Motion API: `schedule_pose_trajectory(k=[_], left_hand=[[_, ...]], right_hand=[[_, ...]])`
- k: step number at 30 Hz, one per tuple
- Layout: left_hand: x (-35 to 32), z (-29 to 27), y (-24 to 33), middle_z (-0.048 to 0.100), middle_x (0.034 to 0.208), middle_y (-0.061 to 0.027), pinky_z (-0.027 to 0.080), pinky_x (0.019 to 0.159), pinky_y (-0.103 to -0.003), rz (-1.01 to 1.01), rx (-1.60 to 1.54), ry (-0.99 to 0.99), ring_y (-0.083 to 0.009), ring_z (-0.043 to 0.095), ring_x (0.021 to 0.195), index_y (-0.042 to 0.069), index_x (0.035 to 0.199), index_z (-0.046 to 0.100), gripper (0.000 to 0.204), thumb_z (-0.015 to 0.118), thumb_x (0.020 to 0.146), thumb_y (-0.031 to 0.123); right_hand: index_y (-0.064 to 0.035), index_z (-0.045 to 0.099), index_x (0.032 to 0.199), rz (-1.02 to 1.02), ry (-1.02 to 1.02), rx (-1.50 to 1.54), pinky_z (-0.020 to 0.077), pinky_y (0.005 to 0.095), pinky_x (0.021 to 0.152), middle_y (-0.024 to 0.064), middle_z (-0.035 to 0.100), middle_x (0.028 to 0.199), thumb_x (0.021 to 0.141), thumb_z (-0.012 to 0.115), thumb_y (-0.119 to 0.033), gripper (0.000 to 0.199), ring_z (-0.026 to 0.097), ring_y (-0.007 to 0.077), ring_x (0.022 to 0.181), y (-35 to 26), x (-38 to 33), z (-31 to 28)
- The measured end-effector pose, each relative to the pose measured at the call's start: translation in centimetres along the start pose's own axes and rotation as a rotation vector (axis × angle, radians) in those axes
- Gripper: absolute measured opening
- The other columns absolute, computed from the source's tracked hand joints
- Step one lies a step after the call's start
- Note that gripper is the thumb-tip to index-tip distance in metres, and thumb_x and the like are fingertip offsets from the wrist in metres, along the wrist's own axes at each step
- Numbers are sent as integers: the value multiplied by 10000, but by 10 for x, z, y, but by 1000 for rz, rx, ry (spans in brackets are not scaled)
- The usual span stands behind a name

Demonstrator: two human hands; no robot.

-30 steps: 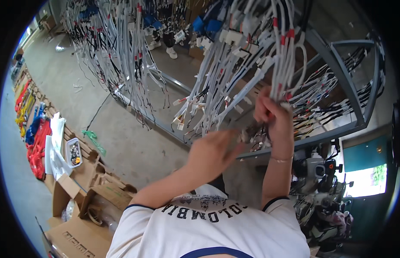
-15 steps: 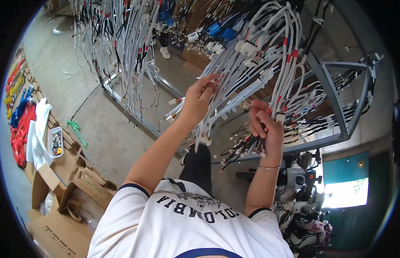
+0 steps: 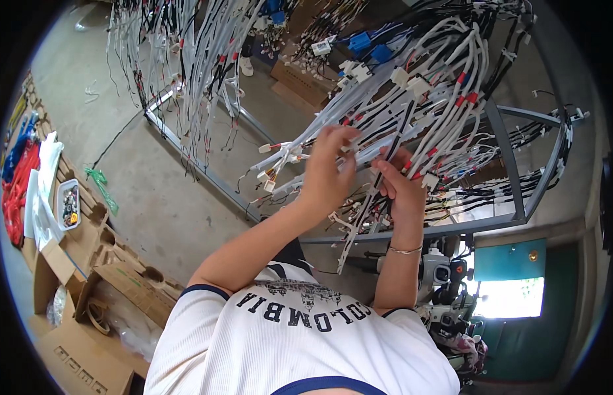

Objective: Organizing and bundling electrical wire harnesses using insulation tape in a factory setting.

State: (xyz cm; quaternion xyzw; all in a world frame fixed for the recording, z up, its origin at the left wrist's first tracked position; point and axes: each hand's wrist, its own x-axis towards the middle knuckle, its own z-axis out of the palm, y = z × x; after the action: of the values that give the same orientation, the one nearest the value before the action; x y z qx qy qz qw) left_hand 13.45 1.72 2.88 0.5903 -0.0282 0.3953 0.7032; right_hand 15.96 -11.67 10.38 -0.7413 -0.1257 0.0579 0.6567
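White- and grey-sleeved wire harnesses [image 3: 451, 66] with red tape bands hang from the frame in front of me. My right hand [image 3: 404, 185] is closed round a wire harness branch [image 3: 367, 214], whose black and grey strands run up past the thumb and dangle below. Some of its fingers are hidden by the wires. My left hand [image 3: 329, 168] is just left of it, thumb and fingers curved but apart, with nothing visible between them. White connectors [image 3: 268, 183] hang on wire ends beside the left hand. Blue connectors [image 3: 371, 46] sit higher up among the wires.
A grey metal frame [image 3: 510, 158] carries the harnesses and crosses in front of me. More harnesses [image 3: 207, 72] hang at the far left. Cardboard boxes [image 3: 89, 359], a tray of small parts [image 3: 69, 204] and a red bundle [image 3: 20, 191] lie left. A motorbike [image 3: 445, 276] stands right.
My left hand has come off the grey strands and moved right, toward my right hand. A black-and-grey branch now runs through the right hand. The view has shifted slightly.
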Motion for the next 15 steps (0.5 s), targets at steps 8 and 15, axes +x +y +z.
schedule_pose_trajectory(k=[8,15], left_hand=[[43,0,-23,599,737,-107,481,599,-353,-30,494,-136,-242,608,662,100,1192,601,335,597,859,57],[42,6,-37,552,682,-105,428,583,-359,11,558,-22,-242,526,572,26,1267,523,438,634,866,164]], right_hand=[[-16,564,1213,4,-175,65,350,172,430,128,682,828,843,644,-86,385,398,21,460,4,5,-10],[-72,266,1465,14,-387,173,351,169,429,176,679,806,816,642,-32,751,436,42,468,7,18,-13]])
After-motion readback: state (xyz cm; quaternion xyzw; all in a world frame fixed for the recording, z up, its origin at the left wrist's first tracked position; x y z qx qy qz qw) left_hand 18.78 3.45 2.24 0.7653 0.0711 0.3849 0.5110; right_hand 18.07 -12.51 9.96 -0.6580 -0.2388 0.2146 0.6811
